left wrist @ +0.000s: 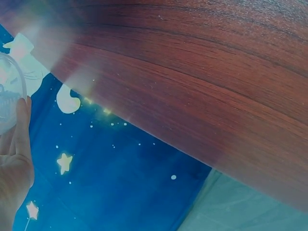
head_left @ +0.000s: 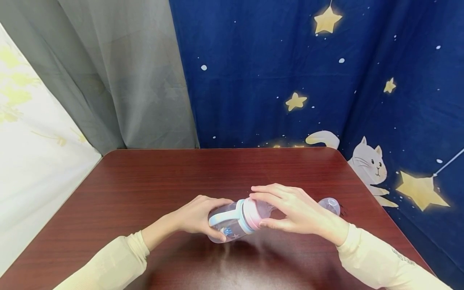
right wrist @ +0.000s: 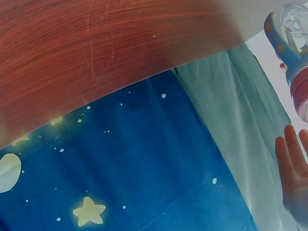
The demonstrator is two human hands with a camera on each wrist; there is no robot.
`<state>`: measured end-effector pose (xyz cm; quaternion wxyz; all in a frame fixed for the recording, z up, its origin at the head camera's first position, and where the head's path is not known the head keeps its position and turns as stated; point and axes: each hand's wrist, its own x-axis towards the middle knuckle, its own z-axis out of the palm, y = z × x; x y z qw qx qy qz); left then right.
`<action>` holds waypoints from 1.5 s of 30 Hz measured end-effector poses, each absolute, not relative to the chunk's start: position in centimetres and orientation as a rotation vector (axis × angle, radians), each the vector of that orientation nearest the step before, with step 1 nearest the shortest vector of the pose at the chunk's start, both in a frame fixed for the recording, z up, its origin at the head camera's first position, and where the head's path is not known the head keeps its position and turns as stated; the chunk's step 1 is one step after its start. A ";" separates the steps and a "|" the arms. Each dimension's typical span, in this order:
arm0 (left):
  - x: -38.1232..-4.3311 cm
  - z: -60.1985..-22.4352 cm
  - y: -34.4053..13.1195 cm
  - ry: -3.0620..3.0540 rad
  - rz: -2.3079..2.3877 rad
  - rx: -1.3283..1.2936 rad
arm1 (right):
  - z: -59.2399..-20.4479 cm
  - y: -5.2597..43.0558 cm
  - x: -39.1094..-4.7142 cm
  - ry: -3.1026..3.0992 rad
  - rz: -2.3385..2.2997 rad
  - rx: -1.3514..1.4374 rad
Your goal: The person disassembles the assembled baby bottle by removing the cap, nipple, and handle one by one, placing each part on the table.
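"Bottle (head_left: 236,233) tilted over the table (head_left: 174,173), left hand (head_left: 201,214) gripping its body; right hand (head_left: 291,207) straight-fingered at the pink collar (head_left: 251,213), contact unclear."

"What could go wrong?"

"A hard twist might slip it from that grip; the right wrist could knock the clear cap (head_left: 330,204)."

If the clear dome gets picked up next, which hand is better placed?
Right, I'd say. The right hand is nearer the clear dome. The left hand is farther off and grips the bottle, so reaching would likely mean letting go.
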<state>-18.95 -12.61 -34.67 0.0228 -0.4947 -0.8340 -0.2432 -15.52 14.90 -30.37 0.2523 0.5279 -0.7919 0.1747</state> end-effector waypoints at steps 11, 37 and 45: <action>-19.0 -34.7 -12.6 -2.588 -0.755 -1.526 | -31.0 14.9 -15.3 -2.293 0.461 1.340; -18.9 -35.0 -12.7 -2.625 -0.767 -1.537 | -31.3 15.0 -15.6 -2.251 0.484 1.494; -18.9 -35.0 -12.7 -2.613 -0.762 -1.553 | -31.2 15.1 -15.6 -2.243 0.469 1.528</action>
